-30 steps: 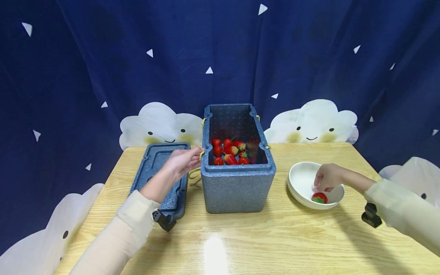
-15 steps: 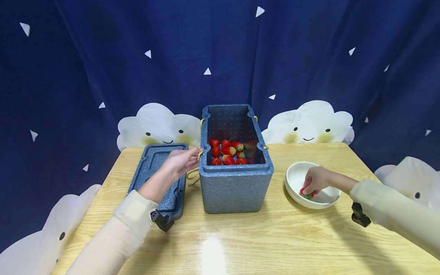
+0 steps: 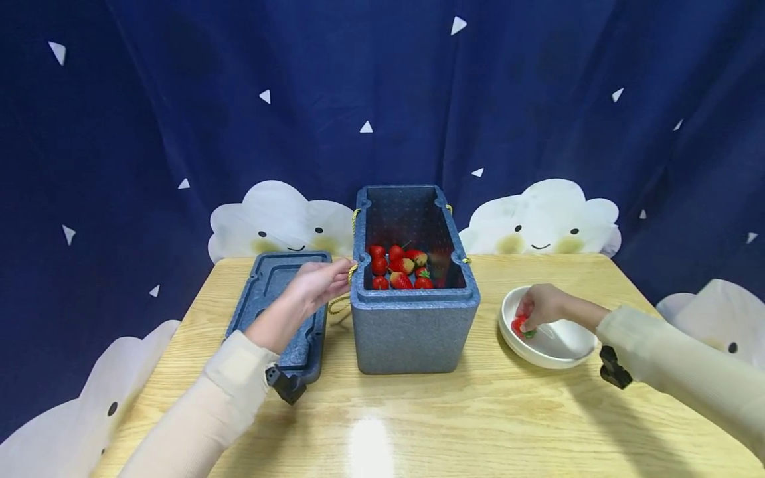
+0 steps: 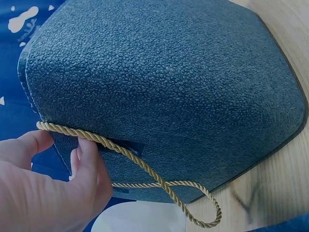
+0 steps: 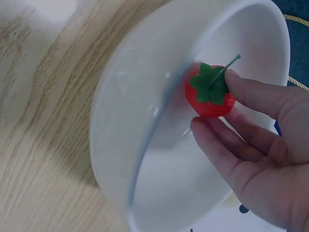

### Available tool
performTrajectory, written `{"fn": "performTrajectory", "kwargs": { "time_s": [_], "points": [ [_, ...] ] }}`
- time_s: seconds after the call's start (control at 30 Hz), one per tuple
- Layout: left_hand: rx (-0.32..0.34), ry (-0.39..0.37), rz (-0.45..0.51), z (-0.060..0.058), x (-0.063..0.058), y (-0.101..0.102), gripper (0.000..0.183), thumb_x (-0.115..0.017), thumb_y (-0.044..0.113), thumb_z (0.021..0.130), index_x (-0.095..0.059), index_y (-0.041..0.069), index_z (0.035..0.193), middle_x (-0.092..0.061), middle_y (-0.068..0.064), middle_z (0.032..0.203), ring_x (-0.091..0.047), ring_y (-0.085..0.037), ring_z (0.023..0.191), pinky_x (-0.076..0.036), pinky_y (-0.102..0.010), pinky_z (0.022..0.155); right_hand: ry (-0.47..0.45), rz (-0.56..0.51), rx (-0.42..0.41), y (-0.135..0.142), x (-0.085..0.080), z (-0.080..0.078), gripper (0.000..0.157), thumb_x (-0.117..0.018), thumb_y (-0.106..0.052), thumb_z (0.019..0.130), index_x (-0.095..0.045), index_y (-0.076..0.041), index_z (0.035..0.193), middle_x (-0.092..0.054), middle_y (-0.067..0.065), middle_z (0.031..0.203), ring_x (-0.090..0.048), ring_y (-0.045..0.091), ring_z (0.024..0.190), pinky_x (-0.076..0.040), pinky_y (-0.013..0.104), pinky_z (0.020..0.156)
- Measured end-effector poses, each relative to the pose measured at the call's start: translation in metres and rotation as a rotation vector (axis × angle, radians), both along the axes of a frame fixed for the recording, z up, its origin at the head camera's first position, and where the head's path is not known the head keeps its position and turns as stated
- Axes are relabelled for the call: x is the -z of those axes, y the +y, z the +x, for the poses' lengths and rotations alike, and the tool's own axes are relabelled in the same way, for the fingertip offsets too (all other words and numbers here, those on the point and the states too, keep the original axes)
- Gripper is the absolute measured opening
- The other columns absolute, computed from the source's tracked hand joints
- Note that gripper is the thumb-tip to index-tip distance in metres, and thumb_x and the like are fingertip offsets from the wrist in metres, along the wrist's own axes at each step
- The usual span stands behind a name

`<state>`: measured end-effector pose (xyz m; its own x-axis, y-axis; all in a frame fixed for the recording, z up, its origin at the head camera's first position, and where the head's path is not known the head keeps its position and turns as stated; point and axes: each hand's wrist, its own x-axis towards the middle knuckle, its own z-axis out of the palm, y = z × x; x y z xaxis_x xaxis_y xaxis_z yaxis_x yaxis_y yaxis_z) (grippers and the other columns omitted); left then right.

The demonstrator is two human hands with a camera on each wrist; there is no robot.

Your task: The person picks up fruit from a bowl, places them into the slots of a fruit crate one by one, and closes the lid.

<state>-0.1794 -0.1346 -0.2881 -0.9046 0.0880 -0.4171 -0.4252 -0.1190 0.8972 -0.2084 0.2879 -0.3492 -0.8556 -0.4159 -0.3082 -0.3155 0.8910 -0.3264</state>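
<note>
In the head view my left hand [image 3: 319,282] is at the near left rim of a dark blue foam box [image 3: 412,335]. The left wrist view shows its thumb and bent fingers at the yellow twisted rope handle [image 4: 130,155] on the box's side. My right hand [image 3: 545,305] pinches a red strawberry [image 5: 210,92] with green leaves and a stem between thumb and fingers. It holds the fruit inside a white bowl [image 3: 570,342], close to the bowl's left wall in the head view. Inside the lidless box lie several strawberries [image 3: 402,281], bunched toward the near end.
The box's blue lid [image 3: 301,355] lies on the wooden table [image 3: 430,421] to the left, partly under my left forearm. A dark blue curtain [image 3: 311,73] with white clouds hangs behind the table. Black wrist cameras [image 3: 614,367] sit below both sleeves.
My right hand reached the strawberry in the bowl, took hold of it and carried it leftward to the bowl's left side. My left hand stays at the box's rim.
</note>
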Motion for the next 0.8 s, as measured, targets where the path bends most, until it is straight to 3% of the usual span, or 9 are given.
{"fn": "performTrajectory", "kwargs": {
  "time_s": [0.27, 0.4, 0.8],
  "points": [
    [0.006, 0.010, -0.005, -0.001, 0.000, -0.002, 0.048, -0.051, 0.017, 0.097, -0.043, -0.004, 0.139, -0.053, -0.012, 0.123, -0.057, -0.015, 0.111, -0.044, -0.032, 0.110, -0.061, -0.067, 0.062, 0.000, 0.006, 0.001, 0.021, -0.081, -0.021, 0.074, -0.070, -0.004, 0.079, -0.068, -0.005, 0.066, -0.060, 0.003, 0.060, -0.050, 0.018, 0.055],
    [0.007, 0.016, 0.008, -0.001, 0.001, -0.002, 0.048, -0.052, 0.016, 0.097, -0.043, -0.006, 0.138, -0.055, -0.010, 0.118, -0.060, -0.011, 0.098, -0.045, -0.032, 0.110, -0.040, -0.068, 0.051, 0.000, 0.007, 0.002, 0.020, -0.081, -0.024, 0.074, -0.070, -0.007, 0.077, -0.067, -0.006, 0.064, -0.060, 0.004, 0.058, -0.048, 0.018, 0.055],
    [0.013, -0.001, -0.006, 0.000, 0.003, -0.002, 0.049, -0.054, 0.017, 0.096, -0.042, -0.005, 0.139, -0.050, -0.016, 0.137, -0.057, -0.015, 0.115, -0.044, -0.030, 0.110, -0.076, -0.155, 0.045, 0.009, -0.007, -0.003, 0.029, -0.080, -0.014, 0.072, -0.071, 0.004, 0.093, -0.074, 0.008, 0.082, -0.065, 0.005, 0.070, -0.052, 0.016, 0.062]
  ]
}}
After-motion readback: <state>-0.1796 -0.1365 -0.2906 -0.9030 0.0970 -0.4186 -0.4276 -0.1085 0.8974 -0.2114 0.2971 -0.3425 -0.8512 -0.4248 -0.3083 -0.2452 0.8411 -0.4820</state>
